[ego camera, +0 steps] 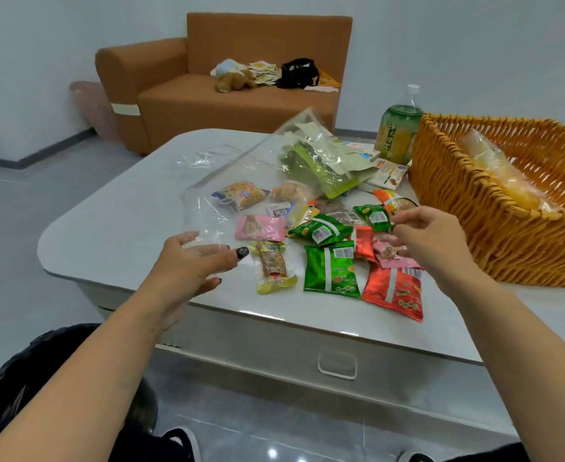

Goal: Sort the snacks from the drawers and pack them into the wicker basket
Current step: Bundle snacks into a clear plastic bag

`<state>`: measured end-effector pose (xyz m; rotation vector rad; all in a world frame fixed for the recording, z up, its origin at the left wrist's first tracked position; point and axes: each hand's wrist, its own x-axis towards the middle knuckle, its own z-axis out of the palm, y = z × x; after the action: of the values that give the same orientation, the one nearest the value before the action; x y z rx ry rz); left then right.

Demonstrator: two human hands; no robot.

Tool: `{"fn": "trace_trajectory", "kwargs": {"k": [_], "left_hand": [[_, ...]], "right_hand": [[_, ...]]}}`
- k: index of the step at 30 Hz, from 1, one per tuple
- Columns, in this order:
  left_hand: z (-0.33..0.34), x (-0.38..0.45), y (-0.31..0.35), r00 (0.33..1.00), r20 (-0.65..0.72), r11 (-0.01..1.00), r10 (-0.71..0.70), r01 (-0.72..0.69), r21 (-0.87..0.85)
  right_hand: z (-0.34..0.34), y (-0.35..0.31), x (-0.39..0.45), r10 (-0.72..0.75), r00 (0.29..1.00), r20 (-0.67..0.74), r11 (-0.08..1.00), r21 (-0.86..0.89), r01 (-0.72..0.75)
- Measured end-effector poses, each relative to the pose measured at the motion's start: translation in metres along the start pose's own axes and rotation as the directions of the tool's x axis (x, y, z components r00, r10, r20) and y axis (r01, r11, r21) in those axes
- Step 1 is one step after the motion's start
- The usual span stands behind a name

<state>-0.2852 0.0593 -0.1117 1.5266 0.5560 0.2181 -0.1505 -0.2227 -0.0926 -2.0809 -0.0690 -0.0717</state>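
Several small snack packets lie spread on the white table [114, 228]: green packets [330, 269], a red packet [395, 291], pink packets [260, 227] and a yellow-ended bar [273, 263]. My left hand [193, 265] pinches the near corner of a large clear plastic bag [241, 181], which rises toward green and white packs [321, 161] inside it. My right hand [431, 241] hovers over the packets, fingers curled around a small pink packet [392, 255]. The wicker basket [467, 208] stands at the right with a clear yellow bag [494, 168] inside.
A green drink bottle [397, 131] stands behind the basket's left end, with flat boxes [387, 171] beside it. A drawer handle [337, 365] shows on the table front. A brown sofa [228, 88] with toys and a black bag sits behind.
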Motion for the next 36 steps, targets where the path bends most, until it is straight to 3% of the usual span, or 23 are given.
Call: {"fn": "trace_trajectory", "kwargs": {"k": [3,6,10,12,18,27,31,34,36], "left_hand": [[-0.004,0.004,-0.001,1.0,-0.014,0.999,-0.005,0.005,-0.04],[-0.005,0.008,-0.002,0.998,-0.056,0.997,-0.008,0.003,-0.076],[-0.005,0.014,-0.003,0.996,-0.091,0.992,-0.013,0.001,-0.128],[-0.004,0.014,-0.004,0.995,-0.1,0.991,-0.012,-0.002,-0.137],[-0.004,0.012,-0.006,0.994,-0.105,0.989,-0.015,0.0,-0.145],[0.007,0.006,-0.007,0.997,-0.081,0.986,-0.019,0.005,-0.166],[0.01,0.005,-0.007,0.997,-0.081,0.986,-0.012,-0.002,-0.165],[0.008,0.006,-0.006,0.995,-0.103,0.983,-0.007,-0.012,-0.183],[0.006,0.006,-0.006,0.993,-0.12,0.981,-0.006,-0.018,-0.194]], "right_hand": [[0.01,0.005,-0.001,-0.047,0.993,0.11,0.925,-0.371,0.085],[0.024,0.005,-0.013,-0.034,0.965,0.26,0.765,-0.615,0.192],[0.034,0.014,-0.03,0.185,0.911,0.367,0.572,-0.794,0.204],[0.033,0.018,-0.033,0.257,0.884,0.392,0.571,-0.799,0.188],[0.022,0.026,-0.022,0.172,0.91,0.378,0.552,-0.802,0.229],[0.024,0.021,-0.031,-0.185,0.931,0.315,0.523,-0.771,0.365],[0.01,0.016,-0.023,-0.255,0.944,0.211,0.595,-0.735,0.325],[0.002,0.019,-0.013,-0.3,0.951,0.067,0.771,-0.571,0.283],[0.001,0.028,-0.003,-0.242,0.97,0.015,0.848,-0.483,0.218]]}}
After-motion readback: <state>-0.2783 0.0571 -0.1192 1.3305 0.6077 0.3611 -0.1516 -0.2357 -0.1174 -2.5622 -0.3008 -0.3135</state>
